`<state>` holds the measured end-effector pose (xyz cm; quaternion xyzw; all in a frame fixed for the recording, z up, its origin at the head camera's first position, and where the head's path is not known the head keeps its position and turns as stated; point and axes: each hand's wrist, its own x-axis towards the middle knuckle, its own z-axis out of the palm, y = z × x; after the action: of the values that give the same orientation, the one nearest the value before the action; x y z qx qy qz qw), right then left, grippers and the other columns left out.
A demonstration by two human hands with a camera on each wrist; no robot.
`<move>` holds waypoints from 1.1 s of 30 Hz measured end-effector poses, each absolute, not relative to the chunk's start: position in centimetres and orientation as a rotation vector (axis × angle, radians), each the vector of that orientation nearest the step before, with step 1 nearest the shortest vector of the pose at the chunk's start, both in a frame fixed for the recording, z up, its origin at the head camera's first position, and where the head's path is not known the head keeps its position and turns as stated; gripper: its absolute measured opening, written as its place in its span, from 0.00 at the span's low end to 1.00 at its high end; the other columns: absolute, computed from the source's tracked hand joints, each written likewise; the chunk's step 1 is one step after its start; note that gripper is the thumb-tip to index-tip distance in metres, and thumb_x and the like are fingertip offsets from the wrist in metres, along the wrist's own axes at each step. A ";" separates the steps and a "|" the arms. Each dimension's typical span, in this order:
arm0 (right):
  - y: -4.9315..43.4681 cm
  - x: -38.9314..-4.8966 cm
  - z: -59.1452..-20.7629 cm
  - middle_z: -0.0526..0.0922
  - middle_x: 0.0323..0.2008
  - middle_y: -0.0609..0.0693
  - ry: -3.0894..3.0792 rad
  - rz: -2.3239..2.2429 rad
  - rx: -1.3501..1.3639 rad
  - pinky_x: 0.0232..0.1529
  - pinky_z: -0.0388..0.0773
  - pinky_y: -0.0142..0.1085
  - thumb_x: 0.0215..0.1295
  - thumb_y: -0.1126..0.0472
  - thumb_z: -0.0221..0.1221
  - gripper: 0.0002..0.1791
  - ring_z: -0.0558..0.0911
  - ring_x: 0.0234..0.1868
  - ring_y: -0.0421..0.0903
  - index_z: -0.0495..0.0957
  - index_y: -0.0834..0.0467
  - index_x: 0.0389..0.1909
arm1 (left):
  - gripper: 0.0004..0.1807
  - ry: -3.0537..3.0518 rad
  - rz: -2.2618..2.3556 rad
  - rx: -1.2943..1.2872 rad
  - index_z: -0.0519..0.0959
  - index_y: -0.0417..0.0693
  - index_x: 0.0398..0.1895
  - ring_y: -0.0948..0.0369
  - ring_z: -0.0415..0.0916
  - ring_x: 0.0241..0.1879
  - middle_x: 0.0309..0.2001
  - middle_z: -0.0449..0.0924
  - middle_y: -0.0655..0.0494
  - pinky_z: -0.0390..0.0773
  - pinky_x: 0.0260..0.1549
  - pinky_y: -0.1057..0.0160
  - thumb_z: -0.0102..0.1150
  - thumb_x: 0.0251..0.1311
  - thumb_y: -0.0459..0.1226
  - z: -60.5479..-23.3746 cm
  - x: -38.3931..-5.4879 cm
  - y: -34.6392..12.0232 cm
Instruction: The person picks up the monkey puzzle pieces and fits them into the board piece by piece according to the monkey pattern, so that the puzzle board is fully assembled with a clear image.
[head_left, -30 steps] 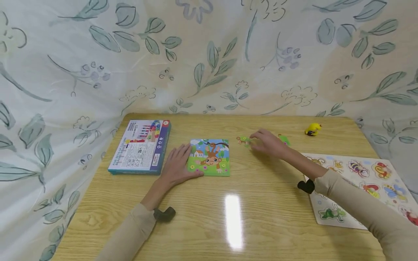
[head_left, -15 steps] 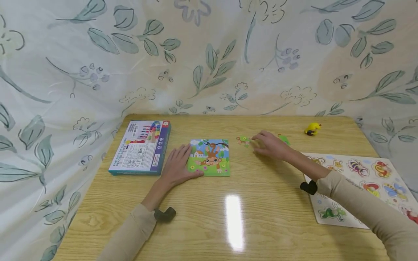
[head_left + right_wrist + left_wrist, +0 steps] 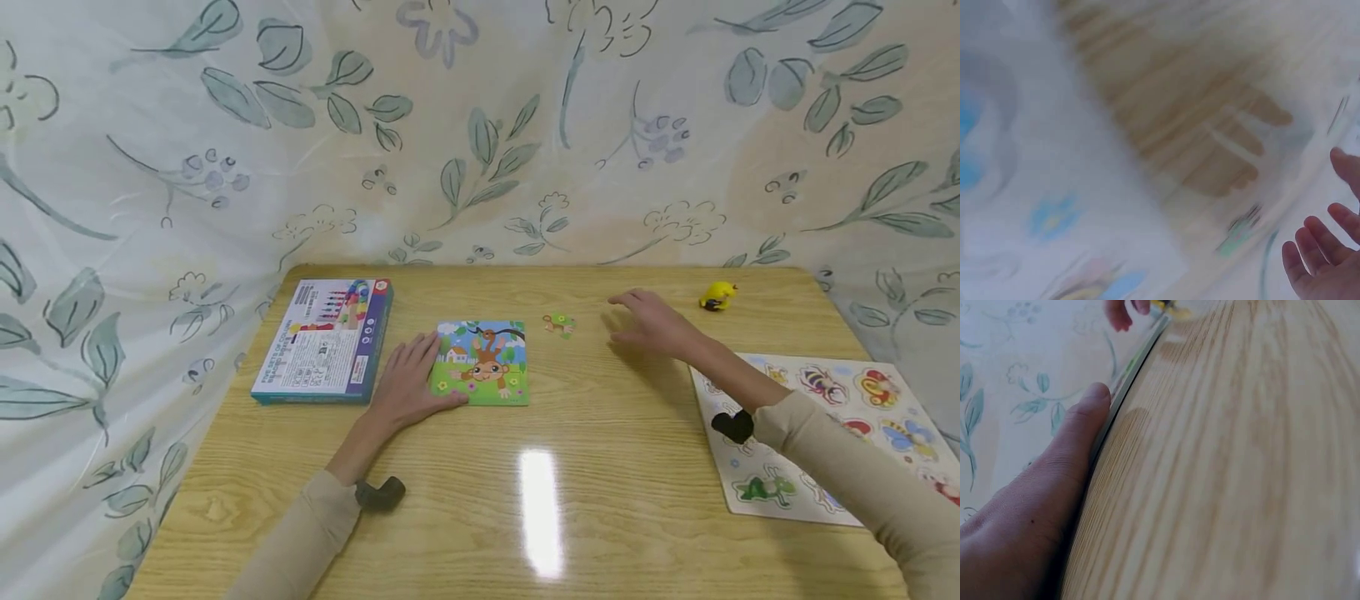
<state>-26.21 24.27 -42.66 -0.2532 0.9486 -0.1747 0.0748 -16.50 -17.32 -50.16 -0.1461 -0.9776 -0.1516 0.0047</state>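
A square monkey puzzle [image 3: 480, 367] lies flat on the wooden table. My left hand [image 3: 408, 379] rests at its left side, fingers extended along that edge and the thumb by the lower left corner. The left wrist view shows the thumb [image 3: 1079, 422] against the puzzle's thin edge. To the right of the puzzle lies a small loose puzzle piece [image 3: 559, 325] with green and brown print. My right hand [image 3: 656, 325] hovers farther right over the table, apart from that piece. Its fingers are spread and hold nothing, as the right wrist view of the hand [image 3: 1329, 256] also shows.
A flat printed box [image 3: 322, 342] lies left of my left hand. A yellow toy figure [image 3: 717, 297] stands at the back right. Under my right forearm is a white board with insect pictures [image 3: 765, 492]. A patterned cloth [image 3: 480, 200] hangs behind the table [image 3: 450, 533].
My right hand has moved right, away from the small piece, and now covers the spot where another green piece showed. My left hand and the monkey puzzle have stayed in place.
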 end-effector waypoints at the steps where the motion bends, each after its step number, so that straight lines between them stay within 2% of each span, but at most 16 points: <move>1: 24.9 -26.5 -42.7 0.68 0.61 0.71 2.849 -0.515 -0.739 0.60 0.68 0.62 0.59 0.58 0.66 0.36 0.67 0.62 0.69 0.65 0.68 0.65 | 0.62 -3.062 -0.476 -0.458 0.47 0.49 0.78 0.50 0.42 0.78 0.79 0.46 0.52 0.43 0.76 0.46 0.51 0.47 0.74 -50.2 -16.5 -17.3; 10: 29.4 -27.5 -43.2 0.63 0.64 0.74 2.887 -0.499 -0.627 0.62 0.63 0.66 0.58 0.52 0.67 0.41 0.62 0.64 0.72 0.62 0.69 0.67 | 0.62 -3.050 -0.470 -0.462 0.47 0.48 0.78 0.50 0.43 0.78 0.78 0.46 0.52 0.43 0.76 0.46 0.51 0.47 0.74 -50.4 -16.6 -17.4; 19: 30.6 -26.9 -43.5 0.68 0.61 0.74 2.877 -0.533 -0.738 0.61 0.65 0.65 0.56 0.58 0.69 0.37 0.66 0.62 0.71 0.67 0.72 0.62 | 0.62 -3.043 -0.454 -0.468 0.46 0.48 0.78 0.50 0.43 0.78 0.78 0.46 0.52 0.42 0.76 0.46 0.50 0.47 0.75 -50.6 -16.7 -17.4; 24: 30.6 -26.5 -43.3 0.69 0.62 0.73 2.812 -0.568 -0.838 0.63 0.65 0.64 0.58 0.61 0.67 0.32 0.66 0.63 0.71 0.69 0.72 0.60 | 0.62 -3.043 -0.457 -0.453 0.47 0.48 0.78 0.50 0.43 0.78 0.78 0.47 0.52 0.42 0.76 0.46 0.50 0.47 0.75 -50.7 -16.7 -17.4; 27: 30.7 -26.4 -43.5 0.70 0.62 0.72 2.759 -0.568 -0.878 0.56 0.76 0.57 0.61 0.64 0.64 0.26 0.73 0.59 0.67 0.72 0.70 0.58 | 0.62 -3.047 -0.457 -0.452 0.47 0.48 0.78 0.50 0.43 0.78 0.78 0.46 0.52 0.42 0.76 0.46 0.49 0.47 0.76 -50.8 -16.7 -17.4; 29: 30.7 -26.3 -43.7 0.72 0.61 0.71 2.741 -0.532 -0.922 0.47 0.82 0.47 0.62 0.68 0.61 0.22 0.79 0.52 0.62 0.75 0.69 0.57 | 0.62 -3.051 -0.464 -0.454 0.47 0.48 0.78 0.50 0.43 0.78 0.79 0.46 0.52 0.42 0.76 0.46 0.49 0.47 0.76 -50.8 -16.7 -17.4; 31: 30.7 -26.3 -43.9 0.75 0.59 0.69 2.753 -0.463 -0.993 0.34 0.80 0.37 0.60 0.72 0.59 0.19 0.82 0.45 0.57 0.78 0.68 0.54 | 0.62 -3.054 -0.461 -0.458 0.46 0.49 0.78 0.50 0.42 0.78 0.79 0.46 0.52 0.41 0.77 0.46 0.49 0.47 0.75 -50.8 -16.7 -17.4; 33: 30.6 -26.4 -43.9 0.78 0.56 0.68 2.789 -0.370 -1.080 0.31 0.78 0.35 0.58 0.74 0.59 0.18 0.83 0.42 0.55 0.80 0.68 0.51 | 0.62 -3.055 -0.458 -0.459 0.46 0.49 0.78 0.50 0.42 0.78 0.79 0.45 0.52 0.41 0.77 0.47 0.49 0.47 0.75 -50.7 -16.8 -17.4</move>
<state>-26.39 30.57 -43.91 -0.3575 0.9236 -0.1227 0.0639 -16.80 -17.43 -50.71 -0.1469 -0.9782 -0.1465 0.0092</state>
